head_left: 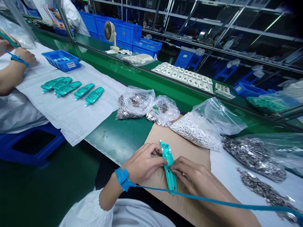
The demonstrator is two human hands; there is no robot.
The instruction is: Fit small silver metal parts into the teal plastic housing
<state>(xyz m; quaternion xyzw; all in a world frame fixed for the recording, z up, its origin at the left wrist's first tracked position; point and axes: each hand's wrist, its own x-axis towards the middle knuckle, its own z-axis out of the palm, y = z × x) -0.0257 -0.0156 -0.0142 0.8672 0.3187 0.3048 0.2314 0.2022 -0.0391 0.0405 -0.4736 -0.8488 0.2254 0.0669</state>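
Green bench (113,134) before me, a sheet of cardboard (189,153) on it at my place. Stock plentiful: a bag of white parts (199,129), a bag of metal parts (255,157) to its right, two smaller bags (136,102) to its left. Loose heap of metal pieces (262,187) on my right, so I judge much is left.

Off to my left, five teal pieces (69,89) lie on white sheeting near a co-worker's arm (14,69); whether they're complete, I can't tell.

Mine: one teal shell (169,173), over the cardboard, between my hands. Left hand (144,162) pinches its left edge, thumb on top; right hand (193,175) has fingertips bunched at the right edge, perhaps with a tiny part between them, can't tell. Small pale bits (169,150) sit near the narrow end; the hollow side is uncovered. Part-way along, I'd say.

Writing: white label (71,65) on the blue bin (50,63), lines of print too small to read. Faint mark (123,32) on the blue crates (129,33), illegible. No brand I can make out.
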